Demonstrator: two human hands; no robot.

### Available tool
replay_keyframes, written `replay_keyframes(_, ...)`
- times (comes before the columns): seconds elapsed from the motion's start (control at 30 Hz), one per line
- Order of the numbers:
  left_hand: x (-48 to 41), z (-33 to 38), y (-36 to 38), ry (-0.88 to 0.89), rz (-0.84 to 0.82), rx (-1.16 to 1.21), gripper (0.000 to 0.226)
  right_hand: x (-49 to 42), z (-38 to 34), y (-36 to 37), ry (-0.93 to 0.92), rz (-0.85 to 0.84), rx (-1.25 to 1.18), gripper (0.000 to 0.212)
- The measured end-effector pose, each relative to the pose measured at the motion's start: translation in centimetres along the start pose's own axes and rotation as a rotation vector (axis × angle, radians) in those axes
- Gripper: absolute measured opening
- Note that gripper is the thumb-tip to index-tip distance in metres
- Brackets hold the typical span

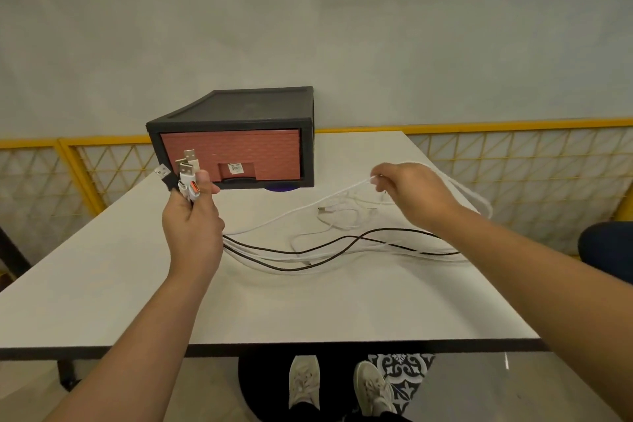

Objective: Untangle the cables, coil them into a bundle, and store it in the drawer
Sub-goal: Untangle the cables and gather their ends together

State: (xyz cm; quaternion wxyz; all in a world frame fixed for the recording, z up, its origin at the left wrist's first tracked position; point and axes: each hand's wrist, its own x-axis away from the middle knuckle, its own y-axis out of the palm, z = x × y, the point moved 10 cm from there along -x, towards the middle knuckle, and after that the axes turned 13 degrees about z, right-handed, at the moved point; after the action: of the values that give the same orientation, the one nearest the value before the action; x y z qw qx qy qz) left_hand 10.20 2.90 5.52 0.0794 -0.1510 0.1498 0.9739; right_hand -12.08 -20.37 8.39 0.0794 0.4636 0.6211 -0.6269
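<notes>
Untangling is the step in hand, judged from how the things lie. Left hand, left of centre in the frame, is raised above the desk with its grip clamped round a bunch of plug ends, which stand up out of the fist; one is black, the others white. From under that fist the cables, black and white, run rightward and lie slack on the desk in loose, overlapping curves toward the right edge of the frame. Right hand, right of centre, has its grip pinched on a single white cable at the fingertips, holding that strand clear of the surface. A small snarl of thin white cable lies just below it, with one loose connector visible. No coil has been formed. Drawer, pink-fronted, sits pushed into its black cabinet at the far side of the desk, upper centre of the frame; nothing has been stored. Next move, in my judgement, calls for drawing the pinched strand free of the white snarl without tightening it, with the plug ends held together so that the lengths lie parallel; only then can winding begin. Opening the drawer will need a free hand.
</notes>
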Motion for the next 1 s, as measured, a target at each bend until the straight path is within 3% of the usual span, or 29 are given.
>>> replay_keyframes(0.37,1.4,0.2,2.2,-0.038,-0.034,0.02,0.034,5.8,13.1,-1.6,0.378,-0.131,0.272,0.023)
replay_keyframes(0.53,1.9,0.3,2.8,-0.041,-0.041,0.016,0.033,7.3,15.7,-2.8,0.469,-0.179,0.351,0.027)
replay_keyframes(0.8,1.3,-1.8,2.4,-0.143,-0.057,0.004,0.035,7.4,14.0,-0.4,0.385,-0.493,0.471,0.026)
replay_keyframes(0.9,1.0,-2.7,2.3,-0.204,-0.089,0.003,0.038,7.7,12.9,0.9,0.352,-0.656,0.518,0.034)
replay_keyframes(1.0,0.7,-3.6,2.2,-0.241,-0.117,-0.01,0.04,6.8,11.5,1.6,0.335,-0.62,0.482,0.046)
